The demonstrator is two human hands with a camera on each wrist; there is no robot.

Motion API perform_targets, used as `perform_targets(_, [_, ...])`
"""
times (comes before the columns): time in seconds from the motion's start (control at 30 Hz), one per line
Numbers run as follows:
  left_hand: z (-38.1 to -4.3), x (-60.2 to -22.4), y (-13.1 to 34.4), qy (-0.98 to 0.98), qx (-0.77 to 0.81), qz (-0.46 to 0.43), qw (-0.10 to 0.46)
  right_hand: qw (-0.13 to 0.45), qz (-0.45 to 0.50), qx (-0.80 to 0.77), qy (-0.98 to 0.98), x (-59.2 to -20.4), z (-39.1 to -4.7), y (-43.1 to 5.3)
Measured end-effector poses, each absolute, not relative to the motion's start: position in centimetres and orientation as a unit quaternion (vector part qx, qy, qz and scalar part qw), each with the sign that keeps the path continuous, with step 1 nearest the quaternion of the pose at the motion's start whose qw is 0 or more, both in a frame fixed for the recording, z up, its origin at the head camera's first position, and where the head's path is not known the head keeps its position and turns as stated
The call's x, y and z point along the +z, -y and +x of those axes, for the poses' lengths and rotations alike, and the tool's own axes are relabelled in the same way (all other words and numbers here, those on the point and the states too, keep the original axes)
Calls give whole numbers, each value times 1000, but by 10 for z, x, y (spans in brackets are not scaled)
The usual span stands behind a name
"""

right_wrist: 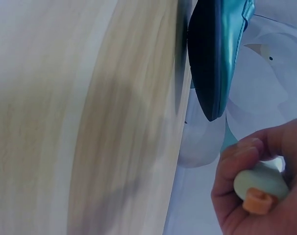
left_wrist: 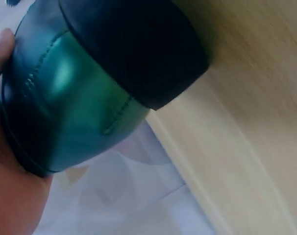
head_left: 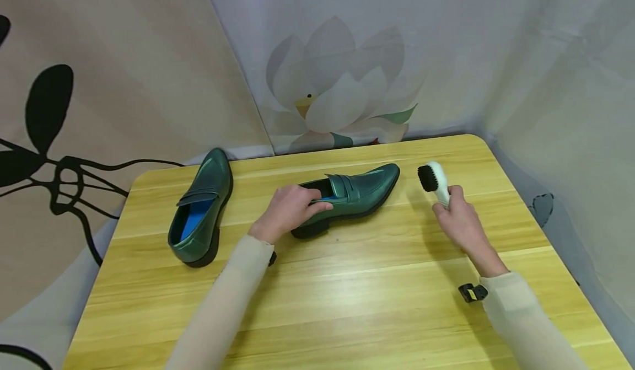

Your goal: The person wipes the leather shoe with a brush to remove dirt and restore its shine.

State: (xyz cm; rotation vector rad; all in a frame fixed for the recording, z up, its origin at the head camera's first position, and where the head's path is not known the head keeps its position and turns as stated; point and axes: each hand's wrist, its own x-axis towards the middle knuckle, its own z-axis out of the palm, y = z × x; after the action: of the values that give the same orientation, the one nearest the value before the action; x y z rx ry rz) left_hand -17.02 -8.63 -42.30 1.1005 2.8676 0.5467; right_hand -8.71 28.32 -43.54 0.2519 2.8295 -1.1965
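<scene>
A dark green loafer [head_left: 364, 191] with a black sole is at the middle of the table, its toe pointing right. My left hand [head_left: 292, 210] grips it at the heel opening, with fingers inside over the blue insole and thumb along the outer side. In the left wrist view, the shoe's green heel [left_wrist: 75, 93] and black heel block [left_wrist: 143, 54] fill much of the frame. To the right of the toe, my right hand [head_left: 461, 221] holds a white-handled brush [head_left: 440, 180], its black bristles facing left toward the shoe. An orange loop [right_wrist: 259, 200] hangs from the handle's end.
A matching green loafer [head_left: 200, 207] stands at the left of the wooden table [head_left: 317, 304], toe toward the back edge. Behind the table hangs a pale curtain [head_left: 397, 39] with a printed flower, close to the back edge. More cloth [head_left: 580, 138] hangs along the right side.
</scene>
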Motion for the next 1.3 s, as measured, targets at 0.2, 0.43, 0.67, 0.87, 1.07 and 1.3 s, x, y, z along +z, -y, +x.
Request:
perform_targets(0.2, [-180,-428,87,-888,312,331,68,31,85,-395,-914,-432,-85,-281])
perform_targets(0.43, [-180,-433,85,-873,358,323,71,30,75,-400,-913,-434,-86,-276])
perform_targets(0.67, [-181,-437,81,-859,372,344,68,30,75,-411,-908,-434,-87,-273])
perform_targets(0.87, [-184,-437,73,-852,374,358,81,29,64,-427,-901,-432,-89,-264])
perform_targets(1.07, [-188,-436,75,-860,374,333,101,34,50,-435,-898,-436,-94,-252])
perform_targets(1.3, [-189,-435,83,-854,393,326,99,37,41,-411,-910,-439,-99,-244])
